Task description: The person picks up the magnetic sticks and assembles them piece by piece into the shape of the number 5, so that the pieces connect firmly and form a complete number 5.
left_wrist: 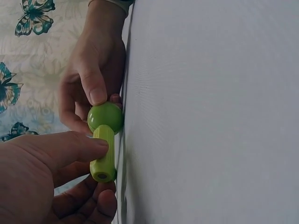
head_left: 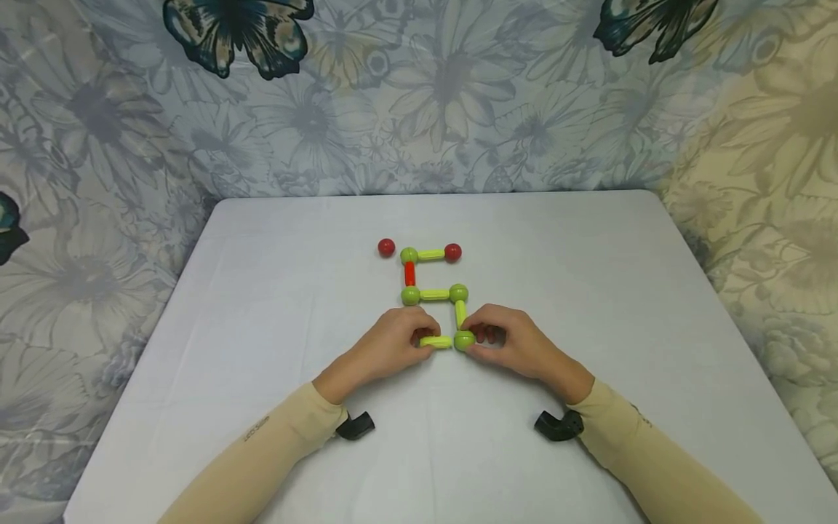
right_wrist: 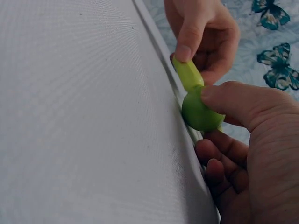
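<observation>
My left hand [head_left: 399, 338] pinches a yellow-green ridged rod [left_wrist: 103, 158] between thumb and fingers. The rod's far end meets or nearly meets a green ball [right_wrist: 202, 111], which my right hand [head_left: 520, 342] grips with thumb and fingertips. From that ball another yellow-green rod [head_left: 460, 314] runs back to a second green ball [head_left: 459, 292]. A further yellow-green rod [head_left: 435, 295] joins it to a green ball [head_left: 410, 295] on the left. There a red rod [head_left: 409, 274] leads to the rearmost green ball [head_left: 409, 255], linked by a rod [head_left: 431, 255] to a red ball [head_left: 453, 252].
A separate red ball [head_left: 386, 248] lies just left of the rearmost green ball. Everything rests on a white-covered table [head_left: 314, 255]. Behind it and at its sides hangs patterned cloth [head_left: 452, 102] with flowers and butterflies. Dark devices [head_left: 559, 426] are worn on both wrists.
</observation>
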`<state>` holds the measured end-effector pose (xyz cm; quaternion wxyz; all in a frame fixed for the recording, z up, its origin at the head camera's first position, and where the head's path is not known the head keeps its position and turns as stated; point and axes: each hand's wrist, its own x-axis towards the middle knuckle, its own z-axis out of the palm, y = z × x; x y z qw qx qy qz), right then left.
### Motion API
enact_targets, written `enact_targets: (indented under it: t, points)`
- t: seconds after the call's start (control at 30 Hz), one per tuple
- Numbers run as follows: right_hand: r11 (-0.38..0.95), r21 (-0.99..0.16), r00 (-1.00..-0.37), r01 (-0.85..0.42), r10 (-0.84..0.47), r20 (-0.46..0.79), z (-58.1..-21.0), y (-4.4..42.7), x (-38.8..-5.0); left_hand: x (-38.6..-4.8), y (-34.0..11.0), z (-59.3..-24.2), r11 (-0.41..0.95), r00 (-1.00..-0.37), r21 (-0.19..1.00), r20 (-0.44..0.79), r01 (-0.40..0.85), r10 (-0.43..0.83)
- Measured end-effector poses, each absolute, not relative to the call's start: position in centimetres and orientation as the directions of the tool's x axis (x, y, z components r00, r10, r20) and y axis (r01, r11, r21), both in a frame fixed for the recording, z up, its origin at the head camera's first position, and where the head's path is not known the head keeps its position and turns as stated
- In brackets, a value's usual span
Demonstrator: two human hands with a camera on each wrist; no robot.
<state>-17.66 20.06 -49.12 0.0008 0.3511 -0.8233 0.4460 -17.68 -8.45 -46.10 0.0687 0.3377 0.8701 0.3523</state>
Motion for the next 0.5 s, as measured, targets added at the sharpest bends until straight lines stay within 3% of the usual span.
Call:
enact_targets:
  t: [0.5]
  points:
    - [0.334,-0.734,-0.742,-0.592,-0.582,0.334,-48.82,19.86,-17.53,-17.67,-8.11,-46.13,0.553,-0.775,0.646,0.098,0.526,0.624]
